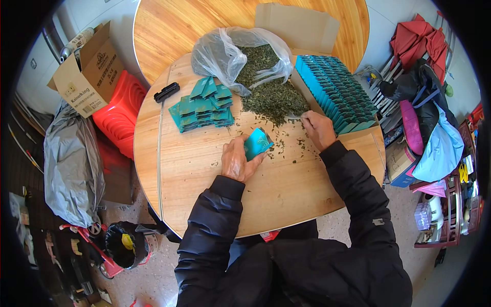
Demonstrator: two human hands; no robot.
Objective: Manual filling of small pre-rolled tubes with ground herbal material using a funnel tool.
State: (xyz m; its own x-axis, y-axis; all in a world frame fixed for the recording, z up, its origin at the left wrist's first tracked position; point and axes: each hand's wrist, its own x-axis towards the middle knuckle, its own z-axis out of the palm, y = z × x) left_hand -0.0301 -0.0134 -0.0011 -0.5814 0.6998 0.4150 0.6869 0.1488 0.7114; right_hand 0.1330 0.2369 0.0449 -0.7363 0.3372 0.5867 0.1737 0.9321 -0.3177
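My left hand (238, 159) holds a teal packet (257, 144) above the wooden table (268, 195), its mouth towards the right. Between the fingers of my right hand (317, 128) is the handle of a small spoon or scoop (293, 116), its far end at the edge of a heap of dried leaves (274, 100). More leaves spill from a clear plastic bag (216, 57) behind the heap. Stacked teal packets (205, 105) lie left of the heap. A cardboard box (307, 92) on the right holds tight rows of packets (335, 90), upright or slightly tilted.
A black handheld object (167, 92) lies at the table's left. Leaf crumbs (282, 147) are scattered near my hands. Red plastic stools (121, 115), a carton (88, 76) and a lined bin (124, 245) stand left; folded umbrellas or fabric (420, 46) and bags are at right.
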